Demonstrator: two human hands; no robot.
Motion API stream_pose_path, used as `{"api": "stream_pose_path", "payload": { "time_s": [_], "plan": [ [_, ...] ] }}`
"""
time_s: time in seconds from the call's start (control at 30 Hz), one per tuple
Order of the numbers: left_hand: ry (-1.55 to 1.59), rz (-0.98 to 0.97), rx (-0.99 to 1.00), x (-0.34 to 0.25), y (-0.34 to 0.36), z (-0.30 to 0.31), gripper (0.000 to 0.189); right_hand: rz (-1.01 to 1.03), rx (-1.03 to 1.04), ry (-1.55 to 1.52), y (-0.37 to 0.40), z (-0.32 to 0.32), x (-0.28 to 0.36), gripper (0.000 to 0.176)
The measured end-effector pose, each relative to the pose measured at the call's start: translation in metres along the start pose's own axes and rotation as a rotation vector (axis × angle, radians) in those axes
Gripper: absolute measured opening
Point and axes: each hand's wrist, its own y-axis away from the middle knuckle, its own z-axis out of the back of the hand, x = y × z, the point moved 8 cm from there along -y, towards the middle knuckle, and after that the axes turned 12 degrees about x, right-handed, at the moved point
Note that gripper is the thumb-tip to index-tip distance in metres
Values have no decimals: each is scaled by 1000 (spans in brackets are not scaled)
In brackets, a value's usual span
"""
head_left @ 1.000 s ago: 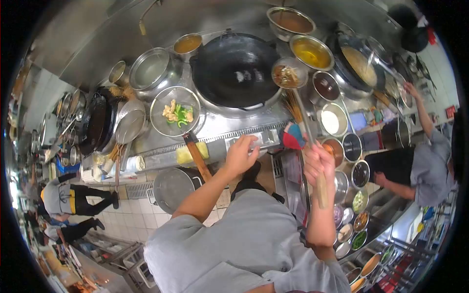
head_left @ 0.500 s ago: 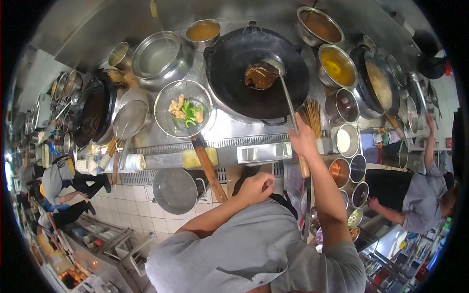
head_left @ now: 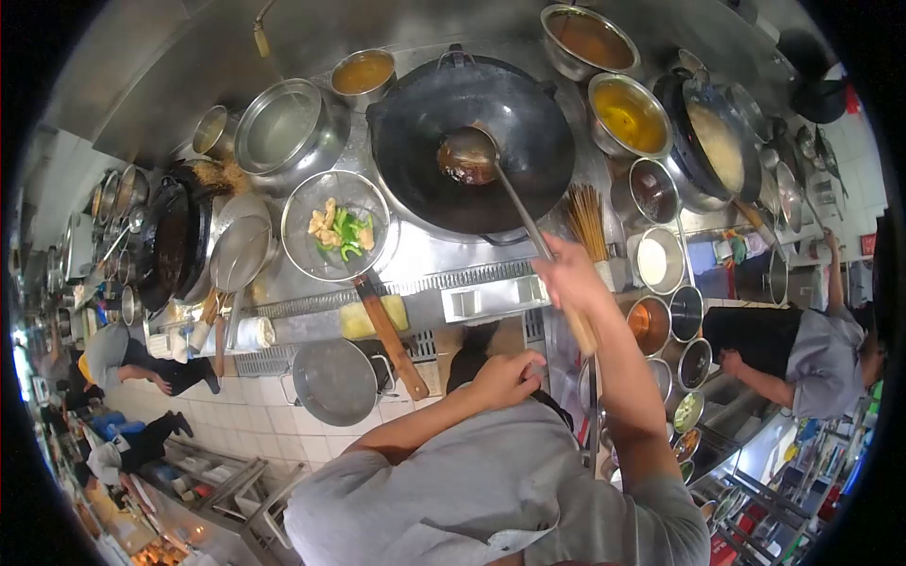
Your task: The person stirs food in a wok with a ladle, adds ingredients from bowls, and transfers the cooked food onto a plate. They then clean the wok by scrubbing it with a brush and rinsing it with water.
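My right hand (head_left: 572, 272) is wrapped round the handle of a long ladle (head_left: 517, 203). The ladle's bowl rests in the dark sauce (head_left: 466, 168) at the middle of a black wok (head_left: 538, 123). Near my waist, my left hand (head_left: 511, 379) has its fingers curled in; whether anything is between them is too small to tell. Left of the wok, a wire strainer (head_left: 300, 247) holds pale meat pieces and green peppers (head_left: 351, 233), its wooden handle (head_left: 389, 338) pointing toward me.
Behind the strainer stand a steel pot (head_left: 281, 127) and a bowl of orange liquid (head_left: 363, 73). Bowls of yellow oil (head_left: 629, 114) and brown liquid (head_left: 591, 40) are right of the wok. A bamboo brush (head_left: 587, 222) stands nearby. A co-worker (head_left: 830, 363) is at the right.
The ladle's bowl has turned and moved left over the sauce, covering part of it. My right hand keeps hold of the handle. The whole view has shifted slightly.
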Motion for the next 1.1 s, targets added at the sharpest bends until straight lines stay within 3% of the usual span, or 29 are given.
{"api": "stream_pose_path", "payload": {
  "time_s": [0.07,0.17,0.3,0.33,0.4,0.5,0.53,0.6,0.63,0.7,0.77,0.8,0.83,0.87,0.93,0.97,1.03,1.1],
  "plan": [
    [-53,-11,50,-7,-6,-9,28,-22,89,-215,-19,-6,4,70],
    [-71,0,53,-22,-12,-17,28,345,-368,476,-49,11,-6,69],
    [-1,42,3,-27,-7,-36,27,58,-94,642,31,-3,-19,73],
    [-29,65,51,-27,-9,-46,28,185,-109,664,27,-7,-31,74],
    [-60,87,139,-25,-12,-74,29,234,-161,748,4,-10,-41,75],
    [-129,83,190,-38,-22,-100,31,202,-181,861,3,-9,-36,72],
    [-137,79,193,-38,-24,-109,30,189,-147,869,18,-6,-39,70],
    [-120,95,262,-37,-29,-137,28,285,-297,840,67,0,-68,62],
    [-102,126,314,-32,-29,-150,28,442,-474,739,100,7,-87,61],
    [-54,50,314,-28,-29,-171,24,460,-510,380,207,29,-127,51],
    [-114,77,371,-33,-32,-192,25,343,-673,226,290,52,-210,40],
    [-191,101,430,-41,-35,-202,24,436,-883,386,328,55,-260,36],
    [-189,128,477,-50,-37,-216,22,130,-951,202,380,70,-323,32],
    [-185,159,511,-60,-38,-229,20,18,-1193,123,435,69,-386,27],
    [-229,155,565,-70,-37,-249,20,-370,-1392,20,547,61,-481,21],
    [-275,121,588,-74,-40,-260,22,-553,-1477,168,588,55,-520,22],
    [-350,94,630,-84,-41,-279,24,-811,-1368,-57,632,50,-545,21],
    [-403,98,661,-97,-44,-299,23,-678,-1254,-18,613,47,-559,25]
  ]
}}
